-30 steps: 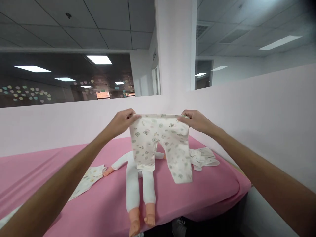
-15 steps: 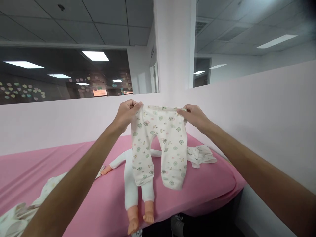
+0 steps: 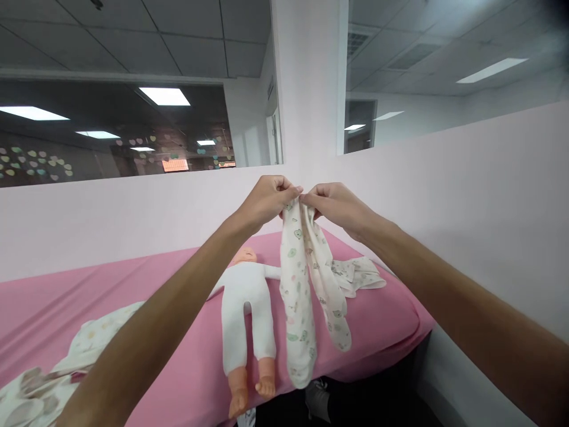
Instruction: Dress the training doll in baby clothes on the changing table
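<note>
A pair of white baby pants (image 3: 297, 284) with a small green and pink print hangs from my two hands, its legs dangling. My left hand (image 3: 272, 198) pinches one side of the waistband, and my right hand (image 3: 331, 201) pinches the other side. Both hands are close together, fingertips nearly touching, so the waist is gathered between them. Left of the pants, a baby doll (image 3: 249, 308) in a white body suit lies on its back. My left forearm hides part of the doll's arm.
The doll lies on a pink-sheeted bed (image 3: 178, 379). A folded printed garment (image 3: 360, 274) is at the right, and crumpled printed clothes (image 3: 40, 385) are at the lower left. White walls (image 3: 466, 190) with windows meet behind the bed. A shoe (image 3: 317, 397) shows below its edge.
My hands have come together from holding the waistband stretched wide. The pants have narrowed, their legs now hang bunched and more of the doll shows.
</note>
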Motion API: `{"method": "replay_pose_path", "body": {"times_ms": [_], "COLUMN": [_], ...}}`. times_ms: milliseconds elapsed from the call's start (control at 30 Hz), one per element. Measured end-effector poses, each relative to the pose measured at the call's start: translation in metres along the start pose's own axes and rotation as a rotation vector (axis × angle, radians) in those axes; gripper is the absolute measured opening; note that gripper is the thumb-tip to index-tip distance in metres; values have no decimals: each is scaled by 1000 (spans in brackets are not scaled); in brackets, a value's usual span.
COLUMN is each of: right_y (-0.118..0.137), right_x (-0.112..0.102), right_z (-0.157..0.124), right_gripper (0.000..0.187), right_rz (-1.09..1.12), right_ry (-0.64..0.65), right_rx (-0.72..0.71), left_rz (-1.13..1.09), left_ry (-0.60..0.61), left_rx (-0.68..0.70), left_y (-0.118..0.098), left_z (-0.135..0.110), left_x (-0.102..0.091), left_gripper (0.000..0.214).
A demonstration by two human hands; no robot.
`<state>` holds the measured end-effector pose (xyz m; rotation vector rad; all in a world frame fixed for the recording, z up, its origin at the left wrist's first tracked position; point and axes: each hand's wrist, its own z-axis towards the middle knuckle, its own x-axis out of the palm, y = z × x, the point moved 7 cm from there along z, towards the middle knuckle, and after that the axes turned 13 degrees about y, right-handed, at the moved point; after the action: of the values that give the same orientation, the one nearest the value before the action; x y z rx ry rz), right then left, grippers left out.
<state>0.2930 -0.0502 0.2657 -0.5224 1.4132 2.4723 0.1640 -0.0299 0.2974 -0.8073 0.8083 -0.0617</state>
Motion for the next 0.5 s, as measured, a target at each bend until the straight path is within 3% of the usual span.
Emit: {"method": "replay_pose_path", "body": {"times_ms": [100,367,500], "right_y": [6,1,-3], "right_x": [6,-9,-7], "right_z": [-5,-9,-9], "right_gripper": [26,21,13], "right_rz": [-1,-106,-94], "right_ry": [-8,-207,-200], "right_rx": [-42,10,-3], "left_rz": [-31,-42,-81], "left_ry": [23,65,55], "left_rx": [26,21,9], "left_y": [-1,6,10], "left_z": [2,-2,-3], "left_x": [9,18,23], "left_gripper": [20,13,13]}}
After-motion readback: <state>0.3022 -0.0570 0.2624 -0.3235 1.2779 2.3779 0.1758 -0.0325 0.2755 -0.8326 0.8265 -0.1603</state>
